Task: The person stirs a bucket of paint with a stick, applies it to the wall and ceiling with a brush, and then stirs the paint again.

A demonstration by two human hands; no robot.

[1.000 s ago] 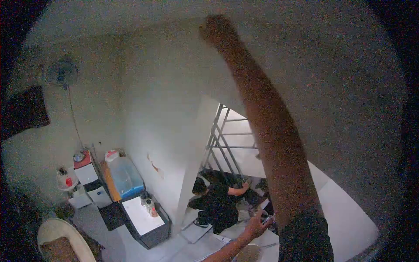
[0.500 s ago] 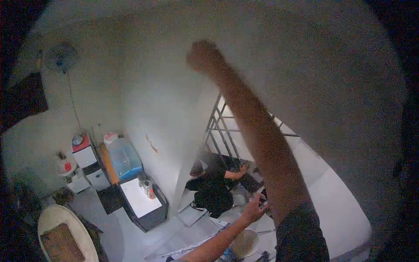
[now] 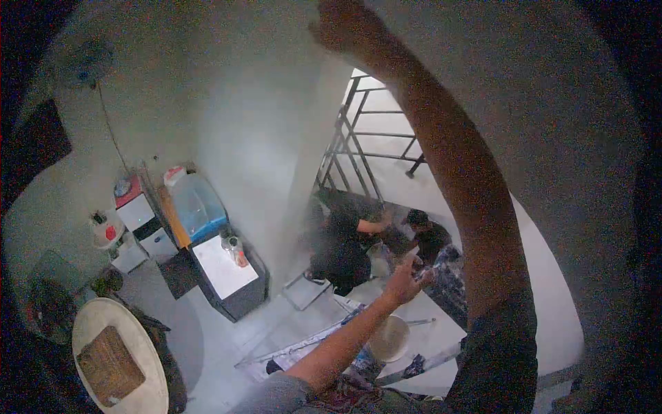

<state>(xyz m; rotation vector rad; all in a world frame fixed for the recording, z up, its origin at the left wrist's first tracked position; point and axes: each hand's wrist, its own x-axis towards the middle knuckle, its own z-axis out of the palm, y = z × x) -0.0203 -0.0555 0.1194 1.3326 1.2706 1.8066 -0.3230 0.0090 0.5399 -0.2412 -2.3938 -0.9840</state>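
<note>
While the right hand (image 3: 348, 29) is raised before the wall (image 3: 241, 131) with fingers seemingly curled, the left hand (image 3: 407, 281) is near the round tub (image 3: 391, 339), fingers partly spread, but I cannot tell what either holds, nor how much work is done or remains.

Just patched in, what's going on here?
The wearer's right hand is raised high in front of the wall, too blurred to show what it grips. The left hand reaches out lower down; whether it holds anything is unclear. Beyond it, two people in dark clothes are down low near metal bars, one with an arm stretched out.
</note>
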